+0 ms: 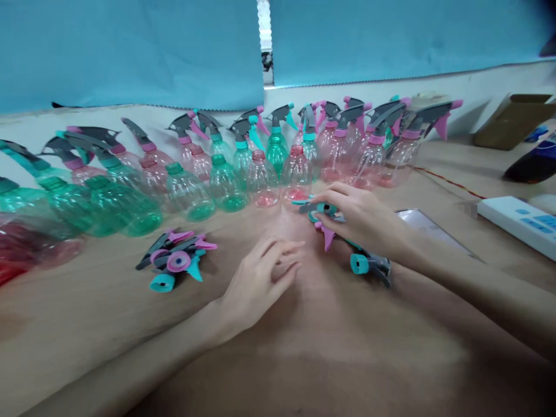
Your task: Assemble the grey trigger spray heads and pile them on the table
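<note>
Teal-collared spray head (315, 215) against curled right hand (362, 215), grip unclear; left hand (256, 278) half-open, empty

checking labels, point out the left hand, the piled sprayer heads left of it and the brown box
Left hand (252, 282), head view: back of the hand.
Sprayer heads (178, 262), head view: pink collar.
Brown box (504, 124), head view: near side.

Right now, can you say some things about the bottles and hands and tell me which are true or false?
1. The right hand touches a turquoise spray head. True.
2. The left hand holds a bottle. False: it holds nothing that shows.
3. Every bottle has a spray head on. False: this pink bottle has none.
4. A heap of spray heads lies on the table. True.
5. The sheet behind is red. False: the sheet is blue.
</note>
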Motion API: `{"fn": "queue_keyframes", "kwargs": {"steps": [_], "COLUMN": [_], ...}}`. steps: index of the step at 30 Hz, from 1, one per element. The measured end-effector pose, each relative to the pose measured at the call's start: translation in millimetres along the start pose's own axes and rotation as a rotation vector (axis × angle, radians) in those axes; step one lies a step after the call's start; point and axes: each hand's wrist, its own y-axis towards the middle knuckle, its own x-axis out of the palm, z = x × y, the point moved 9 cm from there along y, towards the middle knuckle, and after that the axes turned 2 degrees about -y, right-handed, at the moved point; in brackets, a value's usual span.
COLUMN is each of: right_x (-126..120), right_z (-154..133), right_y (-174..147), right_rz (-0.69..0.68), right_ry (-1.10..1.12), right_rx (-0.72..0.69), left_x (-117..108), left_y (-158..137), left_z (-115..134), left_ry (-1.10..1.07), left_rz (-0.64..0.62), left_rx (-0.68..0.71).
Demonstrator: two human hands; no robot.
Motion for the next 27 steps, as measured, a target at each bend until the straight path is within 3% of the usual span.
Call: {"fn": "queue_keyframes", "kwargs": {"steps": [3, 5, 11, 17, 20, 24, 27], "right_x": [-8, -5, 18, 32, 25, -1, -1], "right_z": [-42, -63, -84, -99, -102, -108, -107], "right_y": [-6, -8, -1, 5, 8, 6, 0], "right_rz": [0.017, -0.028, -0.166, -0.248, -0.263, -0.158, -0.227], "right_ry": [0.224, 0.309, 0.505, 0.743, 0.666, 0.403, 0.41], "right_rx": [-0.075, -0.08, 0.088, 0.092, 0.061, -0.078, -0.043], "left_x": [-21, -31, -46, -58, -59, -61, -60], "left_y": [-8, -17, -41, -49, -50, -52, -54], "left_z": [0, 2, -9, -16, -19, -24, -22], "left_ry": [0.097, 0.172, 0.278, 0.23, 0.165, 0.075, 0.039], "left_rz": [0.172, 0.221, 0.179, 0.2, 0.219, 0.262, 0.275], "left_rx": [0.002, 0.043, 0.023, 0.06, 0.062, 0.019, 0.046]}}
